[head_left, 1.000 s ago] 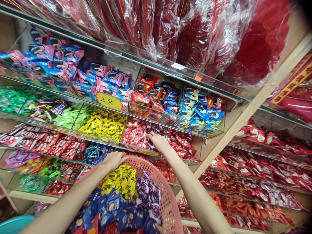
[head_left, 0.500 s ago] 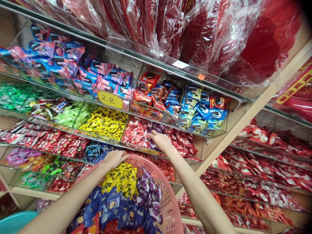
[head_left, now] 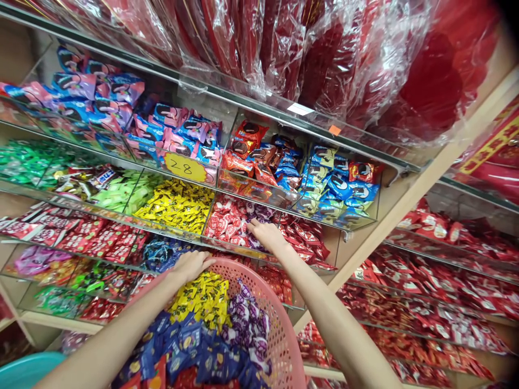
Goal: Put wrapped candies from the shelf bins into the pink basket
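My left hand (head_left: 193, 266) is closed over the far rim of a pink plastic basket (head_left: 286, 329) with a perforated wall. Inside the basket lie yellow-wrapped candies (head_left: 201, 300), purple-and-white wrapped candies (head_left: 248, 319), dark blue packets (head_left: 194, 346) and some red packets at the bottom edge. Beyond the rim, my right hand (head_left: 265, 235) reaches into a clear shelf bin, its fingers bent down among purple-wrapped candies (head_left: 263, 213). Whatever those fingers hold is hidden under the hand. Red-and-white wrapped candies (head_left: 227, 219) lie just left of it.
Clear-fronted shelves hold yellow candies (head_left: 178, 205), red packets (head_left: 302, 237) and blue cookie packs (head_left: 344, 186). A yellow price tag (head_left: 184, 167) reads 28. Plastic-wrapped red goods (head_left: 284, 48) overhang above. A wooden upright (head_left: 365, 237) divides the shelving. A teal basin (head_left: 30, 370) stands lower left.
Both hands keep nearly the same place, the left on the basket rim and the right in the bin. The view has shifted only slightly.
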`<state>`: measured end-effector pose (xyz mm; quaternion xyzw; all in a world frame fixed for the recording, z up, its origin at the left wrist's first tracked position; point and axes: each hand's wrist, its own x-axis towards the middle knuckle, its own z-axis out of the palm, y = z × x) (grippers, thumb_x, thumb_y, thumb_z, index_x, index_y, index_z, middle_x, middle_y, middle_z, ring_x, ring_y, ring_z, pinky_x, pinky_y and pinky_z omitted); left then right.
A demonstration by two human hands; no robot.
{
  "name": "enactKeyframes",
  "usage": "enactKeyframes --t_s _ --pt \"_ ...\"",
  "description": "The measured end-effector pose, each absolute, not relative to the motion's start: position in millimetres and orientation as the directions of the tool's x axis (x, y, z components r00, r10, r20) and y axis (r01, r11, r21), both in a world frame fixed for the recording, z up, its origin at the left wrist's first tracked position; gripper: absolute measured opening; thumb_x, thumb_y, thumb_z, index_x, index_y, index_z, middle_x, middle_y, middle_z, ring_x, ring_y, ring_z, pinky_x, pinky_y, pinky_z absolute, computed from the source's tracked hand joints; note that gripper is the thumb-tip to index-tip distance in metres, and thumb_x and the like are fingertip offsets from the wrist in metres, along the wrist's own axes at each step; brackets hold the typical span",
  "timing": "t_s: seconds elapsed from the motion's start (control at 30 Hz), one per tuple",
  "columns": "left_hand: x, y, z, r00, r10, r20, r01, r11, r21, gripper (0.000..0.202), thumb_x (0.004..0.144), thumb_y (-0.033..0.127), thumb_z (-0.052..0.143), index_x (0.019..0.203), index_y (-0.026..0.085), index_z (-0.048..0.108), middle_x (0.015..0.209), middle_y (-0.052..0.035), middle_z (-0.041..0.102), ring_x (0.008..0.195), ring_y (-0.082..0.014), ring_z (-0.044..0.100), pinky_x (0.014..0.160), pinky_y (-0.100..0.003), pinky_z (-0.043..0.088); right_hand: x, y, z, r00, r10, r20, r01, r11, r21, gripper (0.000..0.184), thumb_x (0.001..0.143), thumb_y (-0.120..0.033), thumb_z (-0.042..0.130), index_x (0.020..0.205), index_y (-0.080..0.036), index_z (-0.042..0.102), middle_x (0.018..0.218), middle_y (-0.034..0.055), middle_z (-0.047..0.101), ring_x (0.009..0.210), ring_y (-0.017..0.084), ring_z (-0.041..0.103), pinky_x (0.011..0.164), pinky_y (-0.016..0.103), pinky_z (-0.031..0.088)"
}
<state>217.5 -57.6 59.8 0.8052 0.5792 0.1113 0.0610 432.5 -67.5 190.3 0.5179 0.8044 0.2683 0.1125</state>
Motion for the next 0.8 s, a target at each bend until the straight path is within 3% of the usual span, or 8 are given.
enactKeyframes --t_s 0.23,0.43,0.53,0.63,0.7,0.8 --pt "218 -57 58 0.308 0.946 0.101 0.924 -0.323 0.206 0.052 0.079 0.06 0.022 0.088 0.024 0.058 0.086 -0.0084 0.064 0.082 -0.0242 0.059 0.071 -0.032 0.041 442 -70 193 -0.432 0.892 0.134 0.833 0.338 0.437 0.025 0.089 -0.023 0.026 0.11 -0.022 0.039 0.109 0.0081 0.046 0.088 0.015 0.056 0.066 0.024 0.041" --pt "217 -55 55 0.322 0.94 0.117 0.922 -0.339 0.187 0.053 0.079 0.06 0.02 0.087 0.022 0.057 0.085 -0.0094 0.064 0.082 -0.0244 0.059 0.071 -0.033 0.041 451 -74 191 -0.483 0.772 0.414 0.861 0.505 0.064 0.025 0.085 -0.031 0.038 0.107 -0.021 0.043 0.106 0.0047 0.05 0.094 0.014 0.051 0.073 0.022 0.039" --pt "217 -55 56 0.316 0.942 0.111 0.922 -0.332 0.197 0.053 0.079 0.06 0.021 0.084 0.022 0.058 0.084 -0.0089 0.064 0.082 -0.0244 0.059 0.07 -0.032 0.041 449 -82 186 -0.37 0.738 0.564 0.821 0.544 -0.173 0.025 0.081 -0.035 0.043 0.1 -0.019 0.049 0.099 0.0046 0.054 0.079 0.012 0.052 0.07 0.023 0.039" --pt "218 -55 56 0.308 0.945 0.105 0.925 -0.324 0.201 0.054 0.078 0.06 0.021 0.085 0.022 0.058 0.083 -0.0091 0.064 0.081 -0.0243 0.059 0.068 -0.031 0.041 443 -93 176 -0.154 0.771 0.618 0.67 0.541 -0.508 0.028 0.076 -0.041 0.049 0.093 -0.018 0.051 0.072 -0.0002 0.054 0.053 0.009 0.046 0.054 0.021 0.038" --pt "218 -55 57 0.31 0.945 0.107 0.924 -0.326 0.199 0.055 0.078 0.061 0.02 0.087 0.022 0.058 0.082 -0.0099 0.064 0.081 -0.0249 0.059 0.068 -0.032 0.041 439 -101 168 -0.02 0.833 0.552 0.456 0.499 -0.737 0.031 0.074 -0.043 0.05 0.091 -0.018 0.049 0.055 -0.0055 0.046 0.042 0.007 0.038 0.043 0.019 0.033" --pt "218 -56 58 0.306 0.948 0.087 0.924 -0.318 0.213 0.057 0.077 0.063 0.02 0.09 0.022 0.058 0.082 -0.0103 0.064 0.081 -0.0252 0.059 0.068 -0.032 0.04 433 -113 155 0.04 0.913 0.406 0.12 0.399 -0.909 0.031 0.073 -0.045 0.051 0.088 -0.019 0.044 0.047 -0.0095 0.038 0.034 0.005 0.029 0.034 0.016 0.023"
